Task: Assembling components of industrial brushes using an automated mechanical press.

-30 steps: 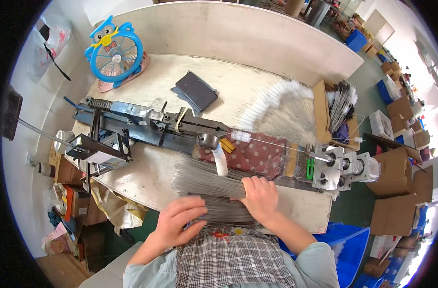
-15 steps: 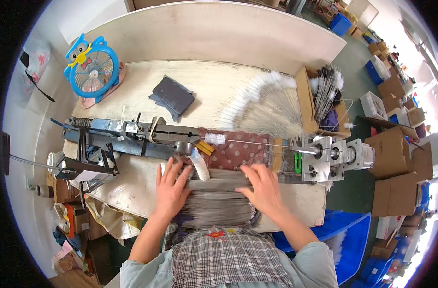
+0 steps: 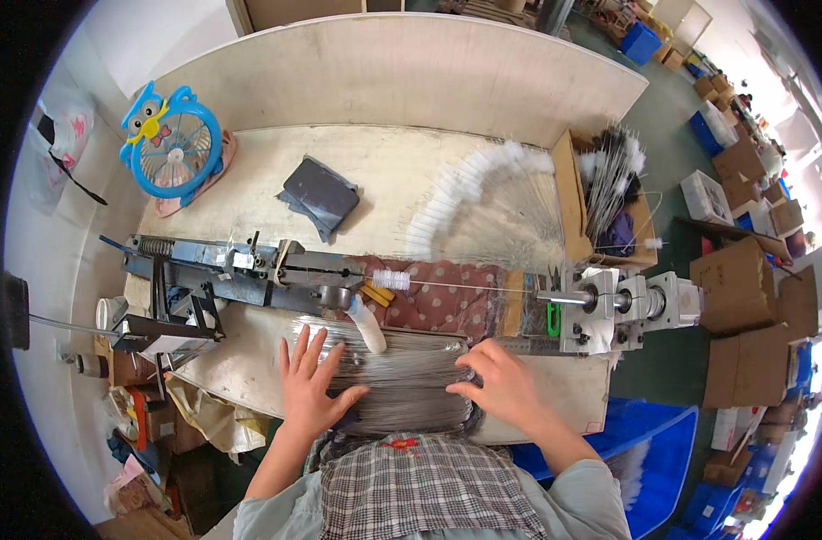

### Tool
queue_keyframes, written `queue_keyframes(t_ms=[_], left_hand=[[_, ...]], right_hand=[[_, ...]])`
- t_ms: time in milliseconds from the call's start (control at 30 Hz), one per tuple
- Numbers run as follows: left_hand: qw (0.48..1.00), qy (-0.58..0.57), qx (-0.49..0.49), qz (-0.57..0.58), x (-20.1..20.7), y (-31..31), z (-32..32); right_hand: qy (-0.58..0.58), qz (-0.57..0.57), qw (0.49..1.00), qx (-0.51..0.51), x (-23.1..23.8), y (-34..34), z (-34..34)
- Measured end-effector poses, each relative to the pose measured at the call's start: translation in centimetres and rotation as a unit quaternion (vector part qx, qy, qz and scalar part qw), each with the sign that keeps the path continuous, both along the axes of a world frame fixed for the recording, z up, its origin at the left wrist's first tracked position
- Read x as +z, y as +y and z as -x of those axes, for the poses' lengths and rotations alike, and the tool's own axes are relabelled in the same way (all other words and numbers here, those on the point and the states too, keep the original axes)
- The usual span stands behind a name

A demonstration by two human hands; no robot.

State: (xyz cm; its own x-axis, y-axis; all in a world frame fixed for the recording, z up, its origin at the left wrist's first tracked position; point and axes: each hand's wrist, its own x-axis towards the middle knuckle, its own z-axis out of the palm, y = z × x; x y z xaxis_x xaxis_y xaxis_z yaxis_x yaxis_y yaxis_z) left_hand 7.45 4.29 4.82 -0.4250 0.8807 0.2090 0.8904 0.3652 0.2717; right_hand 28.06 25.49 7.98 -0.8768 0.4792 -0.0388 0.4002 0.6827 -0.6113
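A stack of thin grey wires (image 3: 411,382) is located at the lower centre of the frame, laid lengthwise from left to right at the near edge of the worktop (image 3: 375,171). The left hand (image 3: 314,387) is positioned at the left end of the stack, palm down; its grip is spread, with the thumb held away from the fingers. The right hand (image 3: 496,382) is positioned at the right end; in its grip, thumb and forefinger are held apart, turned toward the wire ends. Whether the wires are pressed by the fingertips cannot be told.

Just above the stack, a white tube (image 3: 368,328) is set at a tilt below a small metal cup (image 3: 335,297). A yellow piece (image 3: 377,294) is placed beside the cup, on a dotted cloth (image 3: 447,301). Above the cloth, a white brush (image 3: 391,280) is extended by a thin rod toward the silver block (image 3: 591,310) at centre right. A green clip (image 3: 553,319) is seated at the left of the block.

At the upper left, a blue fan (image 3: 175,155) is stood on the worktop. At the upper right, white-tipped brushes (image 3: 451,193) are spread in an arc beside a cardboard box (image 3: 570,198).
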Motion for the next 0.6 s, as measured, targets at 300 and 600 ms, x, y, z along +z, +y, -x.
queue_keyframes(t_ms=[300, 600], left_hand=[[0.622, -0.692, 0.216, -0.297, 0.8, 8.6, -1.6], [0.071, -0.956, 0.102, -0.267, 10.6, 5.5, 3.7]], right_hand=[[0.065, -0.049, 0.995, 0.061, -1.3, -0.1, 0.3], [0.045, -0.019, 0.999, 0.001, -0.4, 1.9, 0.4]])
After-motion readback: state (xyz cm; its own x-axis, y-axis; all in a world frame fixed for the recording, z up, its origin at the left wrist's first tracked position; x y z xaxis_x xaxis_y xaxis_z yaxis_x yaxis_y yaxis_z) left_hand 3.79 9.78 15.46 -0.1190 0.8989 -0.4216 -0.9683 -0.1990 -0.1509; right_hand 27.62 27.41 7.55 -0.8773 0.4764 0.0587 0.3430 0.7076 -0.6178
